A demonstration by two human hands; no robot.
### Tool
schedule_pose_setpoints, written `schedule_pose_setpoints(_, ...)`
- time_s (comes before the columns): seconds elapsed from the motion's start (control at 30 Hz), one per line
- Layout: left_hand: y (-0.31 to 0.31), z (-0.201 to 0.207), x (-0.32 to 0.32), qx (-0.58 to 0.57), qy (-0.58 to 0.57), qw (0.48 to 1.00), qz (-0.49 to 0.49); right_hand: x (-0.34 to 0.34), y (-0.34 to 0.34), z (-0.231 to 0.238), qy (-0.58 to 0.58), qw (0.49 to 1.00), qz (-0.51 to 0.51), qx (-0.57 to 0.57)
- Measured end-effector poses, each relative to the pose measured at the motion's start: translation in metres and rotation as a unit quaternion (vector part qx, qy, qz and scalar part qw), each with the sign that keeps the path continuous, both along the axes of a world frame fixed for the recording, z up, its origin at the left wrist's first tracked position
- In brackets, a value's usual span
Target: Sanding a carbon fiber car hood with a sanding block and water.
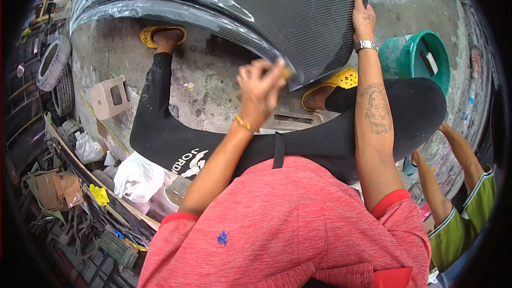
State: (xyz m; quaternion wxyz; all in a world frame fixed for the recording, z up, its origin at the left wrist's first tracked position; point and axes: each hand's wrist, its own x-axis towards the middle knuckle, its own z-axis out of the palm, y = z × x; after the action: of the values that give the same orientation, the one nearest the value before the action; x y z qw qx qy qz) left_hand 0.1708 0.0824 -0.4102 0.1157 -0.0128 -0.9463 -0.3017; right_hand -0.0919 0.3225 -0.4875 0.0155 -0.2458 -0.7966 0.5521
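A large dark carbon-fibre panel [320,26], shaped like a car body part, stands tilted in front of me, with white chalky lines and greyish smears on its surface. My left hand [258,88], slightly blurred, is closed at the panel's near corner. Its fingers press a small yellowish-brown pad [288,72] against the edge there; the pad's exact kind is unclear. Along the panel's right edge, my right hand [365,21] grips the rim, with some fingers hidden behind it. A watch is on that wrist.
A green bucket [397,56] with a white-and-dark object inside stands right of the panel. At left are a beige stool [110,97], tyres [54,64], white plastic bags [137,177] and piled scrap. Another low stool [290,121] is beneath me. A person in a green shirt [466,229] works at lower right.
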Motion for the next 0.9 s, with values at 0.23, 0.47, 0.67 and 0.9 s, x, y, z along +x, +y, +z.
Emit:
schedule_pose_setpoints(0.23,-0.052,0.016,-0.047,-0.07,-0.001,0.996,0.049,0.0,-0.002,0.021,0.008,0.991,0.071,-0.11)
schedule_pose_setpoints(0.47,-0.029,0.008,-0.026,-0.012,0.007,0.998,0.057,-0.003,-0.005,0.003,-0.029,0.998,0.042,-0.047)
schedule_pose_setpoints(0.67,-0.029,0.005,-0.032,-0.012,0.039,0.998,0.053,-0.003,-0.012,-0.004,-0.012,1.0,0.007,-0.027)
schedule_pose_setpoints(0.9,-0.009,0.024,-0.031,-0.089,-0.036,0.995,0.027,-0.002,-0.011,0.01,-0.044,0.994,0.026,-0.096)
